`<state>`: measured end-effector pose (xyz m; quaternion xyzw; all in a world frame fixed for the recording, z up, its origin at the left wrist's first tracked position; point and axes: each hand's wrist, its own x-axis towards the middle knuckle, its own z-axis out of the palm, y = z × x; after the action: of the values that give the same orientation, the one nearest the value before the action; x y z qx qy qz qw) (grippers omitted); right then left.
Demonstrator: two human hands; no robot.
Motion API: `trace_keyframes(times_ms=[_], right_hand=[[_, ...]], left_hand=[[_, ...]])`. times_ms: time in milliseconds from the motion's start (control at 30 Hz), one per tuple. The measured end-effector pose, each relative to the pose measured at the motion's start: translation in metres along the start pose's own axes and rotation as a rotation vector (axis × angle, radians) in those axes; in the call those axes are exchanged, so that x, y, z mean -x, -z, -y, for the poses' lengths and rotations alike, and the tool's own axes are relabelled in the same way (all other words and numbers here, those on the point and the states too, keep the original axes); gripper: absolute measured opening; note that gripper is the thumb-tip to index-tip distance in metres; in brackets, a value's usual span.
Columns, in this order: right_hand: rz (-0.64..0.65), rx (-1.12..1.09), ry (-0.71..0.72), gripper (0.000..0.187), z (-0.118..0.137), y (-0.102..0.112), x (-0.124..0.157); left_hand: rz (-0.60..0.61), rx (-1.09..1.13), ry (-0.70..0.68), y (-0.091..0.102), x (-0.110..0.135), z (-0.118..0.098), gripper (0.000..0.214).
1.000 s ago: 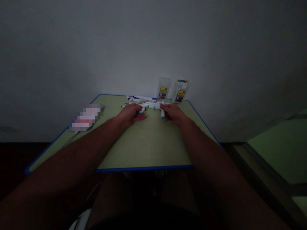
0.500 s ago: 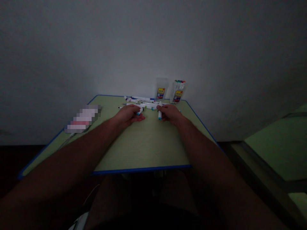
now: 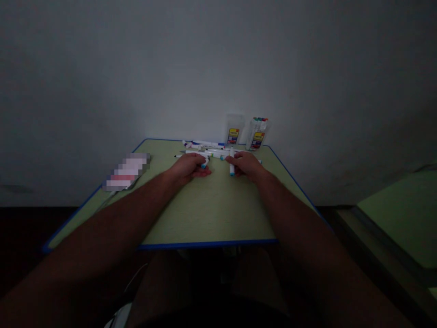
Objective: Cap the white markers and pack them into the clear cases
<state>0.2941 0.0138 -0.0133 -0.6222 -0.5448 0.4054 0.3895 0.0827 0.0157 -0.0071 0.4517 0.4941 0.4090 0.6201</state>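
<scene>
My left hand is closed round a white marker with a light-blue end, most of it hidden by the fingers. Between the thumb and fingers of my right hand stands another white marker, roughly upright, its light-blue end pointing down toward me. Just beyond both hands lies a loose pile of white markers with differently coloured ends. At the back, a clear plastic case with a yellow label looks empty. Right of it, a similar clear case holds several markers with coloured tops.
The light-green table has a blue edge and stands against a grey wall. On its left lies a blurred-out phone-like device with a cable running toward me. My legs are under the front edge.
The whole view has shifted slightly, so everything appears a little further right and lower. Both hands keep hold of their markers, with hardly any movement over the table.
</scene>
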Motion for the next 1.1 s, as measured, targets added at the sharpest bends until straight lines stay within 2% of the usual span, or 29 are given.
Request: trace_keyframes(times_ms=[533,700,800,1100], right_hand=[[-0.050,0.022,-0.002,0.021,0.001,0.002,-0.001],[-0.090,0.131,0.086,0.024,-0.005,0.008,-0.007],[-0.074,0.133,0.127,0.024,-0.009,0.012,-0.011],[0.008,0.046,0.106,0.014,-0.004,0.014,-0.006]], left_hand=[[0.011,-0.023,-0.028,0.004,-0.004,0.003,0.009],[-0.025,-0.019,-0.020,0.005,-0.001,-0.001,0.013],[-0.024,-0.017,-0.014,0.005,-0.001,-0.002,0.015],[-0.023,-0.029,-0.009,0.008,-0.002,-0.002,0.010]])
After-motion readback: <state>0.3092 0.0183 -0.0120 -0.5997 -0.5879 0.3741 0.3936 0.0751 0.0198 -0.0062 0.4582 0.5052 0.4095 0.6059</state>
